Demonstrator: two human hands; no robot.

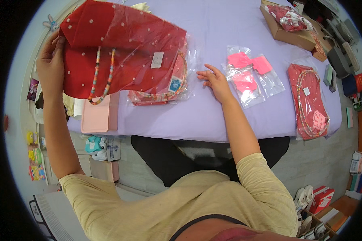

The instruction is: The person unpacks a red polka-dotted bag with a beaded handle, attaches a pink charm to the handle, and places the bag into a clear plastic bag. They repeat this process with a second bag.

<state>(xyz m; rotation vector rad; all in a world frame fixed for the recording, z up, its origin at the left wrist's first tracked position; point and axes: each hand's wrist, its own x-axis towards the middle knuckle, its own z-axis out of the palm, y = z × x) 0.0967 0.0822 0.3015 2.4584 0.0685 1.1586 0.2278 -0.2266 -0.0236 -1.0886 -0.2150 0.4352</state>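
My left hand [52, 61] pinches the left edge of a red fabric bag [87, 69] dotted with small white flowers, raised above the bed-like surface. A multicoloured beaded handle [111, 75] hangs from it. Clear plastic covers the bag's right part, which bears a small white tag [157, 60]; I cannot tell how much of the bag is inside the plastic. Under its right end lies another plastic-wrapped red bag [150, 98], partly hidden. My right hand [214, 80] hovers with fingers apart and holds nothing, between the bag and clear packets with bright pink pieces [246, 81].
A pink box [96, 116] stands at the left front edge of the lavender sheet [175, 123]. Another wrapped red bag with beads [309, 102] lies at the right. Behind it, a cardboard box [280, 34] carries a plastic-wrapped red-and-white bundle [289, 18].
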